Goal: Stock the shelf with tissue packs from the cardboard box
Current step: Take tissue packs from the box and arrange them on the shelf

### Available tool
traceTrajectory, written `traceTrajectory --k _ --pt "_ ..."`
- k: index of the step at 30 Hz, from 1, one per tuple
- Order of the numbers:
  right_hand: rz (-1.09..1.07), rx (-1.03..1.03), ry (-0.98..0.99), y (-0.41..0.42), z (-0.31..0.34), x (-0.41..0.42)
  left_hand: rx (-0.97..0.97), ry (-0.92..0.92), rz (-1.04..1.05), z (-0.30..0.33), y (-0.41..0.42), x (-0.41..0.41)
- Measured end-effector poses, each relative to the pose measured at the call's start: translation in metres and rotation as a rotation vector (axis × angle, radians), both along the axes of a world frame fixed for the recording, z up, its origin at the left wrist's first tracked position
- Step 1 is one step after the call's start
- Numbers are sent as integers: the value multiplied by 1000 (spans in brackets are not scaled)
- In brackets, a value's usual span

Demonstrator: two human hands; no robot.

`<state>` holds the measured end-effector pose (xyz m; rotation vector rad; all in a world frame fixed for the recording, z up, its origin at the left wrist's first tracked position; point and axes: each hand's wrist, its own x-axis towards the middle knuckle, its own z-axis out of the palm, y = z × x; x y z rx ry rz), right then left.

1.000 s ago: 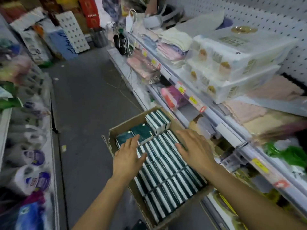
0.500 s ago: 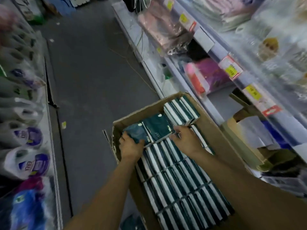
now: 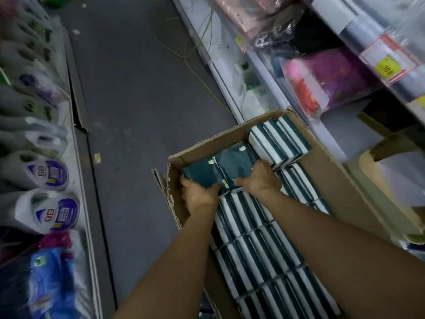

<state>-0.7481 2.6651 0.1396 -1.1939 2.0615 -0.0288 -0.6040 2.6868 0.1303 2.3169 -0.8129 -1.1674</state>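
Note:
An open cardboard box (image 3: 319, 162) stands on the floor against the right-hand shelf (image 3: 259, 72). It is packed with rows of dark green and white tissue packs (image 3: 259, 245) standing on edge. Two flat dark green tissue packs lie on top at the box's far left corner. My left hand (image 3: 199, 194) grips the near edge of the left flat pack (image 3: 200, 172). My right hand (image 3: 261, 180) grips the near edge of the right flat pack (image 3: 234, 162). The fingers of both hands curl under the packs, out of sight.
Grey aisle floor (image 3: 128, 100) runs past the box on the left. Detergent bottles (image 3: 49, 212) fill the left shelving. The right shelf holds pink bagged goods (image 3: 326, 77) and a yellow price tag (image 3: 388, 65). A thin cord (image 3: 195, 72) trails across the floor.
The view has tilted down and closer to the box. Both hands moved from flat on the upright packs to the far corner and closed on the two flat green packs.

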Motion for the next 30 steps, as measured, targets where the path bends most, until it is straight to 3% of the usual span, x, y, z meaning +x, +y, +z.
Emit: traceTrajectory --k 3,5,16,19,23,30 --pt "-53 -30 -90 12 10 -12 66 259 284 12 0 0" --pt "-91 -96 -127 26 19 -22 91 393 328 22 7 2" --pt "-515 -363 -813 168 133 -80 -264 436 -123 136 110 -22" --pt "-559 -371 -945 225 170 -90 -322 571 -210 178 163 -46" --pt "-591 -478 -936 307 217 -105 -317 801 -306 230 238 -90" --pt "-673 -709 -799 448 289 -158 -469 788 -610 297 343 -159"
